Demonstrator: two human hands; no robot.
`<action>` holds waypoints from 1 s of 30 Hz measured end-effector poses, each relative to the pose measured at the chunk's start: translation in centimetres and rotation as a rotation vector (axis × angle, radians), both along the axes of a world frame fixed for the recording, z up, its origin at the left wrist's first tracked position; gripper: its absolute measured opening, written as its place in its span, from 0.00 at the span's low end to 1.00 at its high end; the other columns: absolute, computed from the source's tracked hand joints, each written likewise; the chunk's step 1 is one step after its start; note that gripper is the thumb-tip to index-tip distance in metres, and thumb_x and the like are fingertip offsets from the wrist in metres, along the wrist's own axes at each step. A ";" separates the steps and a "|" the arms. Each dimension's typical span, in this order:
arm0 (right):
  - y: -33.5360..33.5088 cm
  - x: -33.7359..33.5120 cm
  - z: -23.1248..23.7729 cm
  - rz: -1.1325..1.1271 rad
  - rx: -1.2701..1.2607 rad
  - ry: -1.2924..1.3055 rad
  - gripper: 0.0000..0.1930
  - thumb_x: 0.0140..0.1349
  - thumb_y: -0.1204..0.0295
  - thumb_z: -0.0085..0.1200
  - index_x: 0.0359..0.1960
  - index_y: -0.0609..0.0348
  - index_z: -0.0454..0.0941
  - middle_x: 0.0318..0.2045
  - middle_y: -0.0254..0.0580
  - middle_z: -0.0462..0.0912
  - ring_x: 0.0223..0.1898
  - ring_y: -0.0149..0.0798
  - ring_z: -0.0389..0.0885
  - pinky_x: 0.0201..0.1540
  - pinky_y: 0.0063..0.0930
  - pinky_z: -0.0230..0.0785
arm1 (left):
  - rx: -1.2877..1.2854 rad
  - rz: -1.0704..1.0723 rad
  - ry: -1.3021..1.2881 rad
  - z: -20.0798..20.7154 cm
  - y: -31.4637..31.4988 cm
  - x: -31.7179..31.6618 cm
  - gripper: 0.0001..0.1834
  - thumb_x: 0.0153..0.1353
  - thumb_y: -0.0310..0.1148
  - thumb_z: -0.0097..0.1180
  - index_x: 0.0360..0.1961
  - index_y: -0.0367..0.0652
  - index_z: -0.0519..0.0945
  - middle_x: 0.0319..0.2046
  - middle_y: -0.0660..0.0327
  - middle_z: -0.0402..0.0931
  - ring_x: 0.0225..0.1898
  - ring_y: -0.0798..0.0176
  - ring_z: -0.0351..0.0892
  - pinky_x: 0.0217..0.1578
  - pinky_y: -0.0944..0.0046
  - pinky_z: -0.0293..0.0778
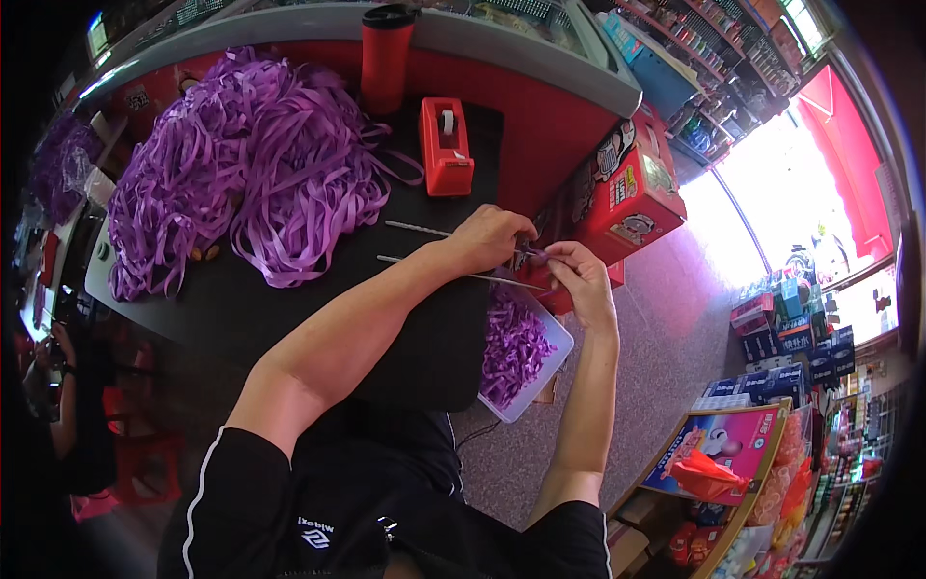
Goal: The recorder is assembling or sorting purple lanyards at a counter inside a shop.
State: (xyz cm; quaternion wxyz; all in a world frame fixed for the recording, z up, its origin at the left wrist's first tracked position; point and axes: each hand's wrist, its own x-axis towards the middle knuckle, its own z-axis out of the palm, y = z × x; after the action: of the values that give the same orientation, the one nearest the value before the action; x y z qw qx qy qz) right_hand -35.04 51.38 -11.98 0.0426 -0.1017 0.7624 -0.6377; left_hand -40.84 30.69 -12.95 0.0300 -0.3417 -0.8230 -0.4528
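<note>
My left hand (487, 237) is closed above the right edge of the black tabletop (424, 338), and what lies in its fingertips is too small to make out. Just right of it, my right hand (584, 278) pinches a short piece of purple ribbon (536, 254) between thumb and fingers. Two thin metal rods (417, 228) lie near the table's edge, partly covered by my left hand and forearm. Below my hands, a white plastic bin (558, 359) holds many small purple ribbon pieces (518, 352). A big heap of long purple ribbons (289, 154) covers the table's left side.
A red tape dispenser (446, 154) and a red tumbler with a black lid (384, 68) stand at the back of the table. A red carton (627, 188) is beyond my right hand. Stacked boxes (791, 333) and a display shelf (719, 463) stand right. Another person's arm (66, 405) shows far left.
</note>
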 end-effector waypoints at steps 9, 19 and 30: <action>0.6 2.3 -6.5 -0.124 -0.264 -0.108 0.12 0.61 0.78 0.53 0.46 0.63 0.72 0.37 0.41 0.83 0.37 0.31 0.80 0.42 0.22 0.72 | 0.030 -0.031 0.016 0.0 -0.3 -0.2 0.15 0.51 0.21 0.45 0.37 0.36 0.82 0.33 0.51 0.82 0.37 0.52 0.80 0.44 0.60 0.74; -1.9 2.6 -8.8 -0.018 -0.175 0.054 0.12 0.63 0.76 0.51 0.47 0.64 0.76 0.36 0.39 0.83 0.40 0.29 0.80 0.45 0.21 0.71 | 0.023 -0.035 -0.294 2.1 -0.3 0.9 0.09 0.55 0.31 0.60 0.34 0.36 0.83 0.29 0.59 0.82 0.33 0.69 0.79 0.39 0.67 0.72; -4.0 0.7 -6.7 -0.202 -0.223 0.073 0.15 0.62 0.74 0.52 0.50 0.63 0.77 0.40 0.35 0.82 0.41 0.25 0.77 0.45 0.20 0.68 | 0.054 -0.071 -0.306 1.6 -0.9 0.4 0.09 0.52 0.25 0.60 0.35 0.36 0.82 0.29 0.61 0.82 0.34 0.70 0.79 0.41 0.69 0.72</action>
State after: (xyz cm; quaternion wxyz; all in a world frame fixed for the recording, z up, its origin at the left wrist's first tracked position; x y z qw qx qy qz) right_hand -34.36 47.35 -18.65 -0.0609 -0.0516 0.6943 -0.7152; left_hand -40.46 29.77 -11.32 -0.1026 -0.2966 -0.7928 -0.5225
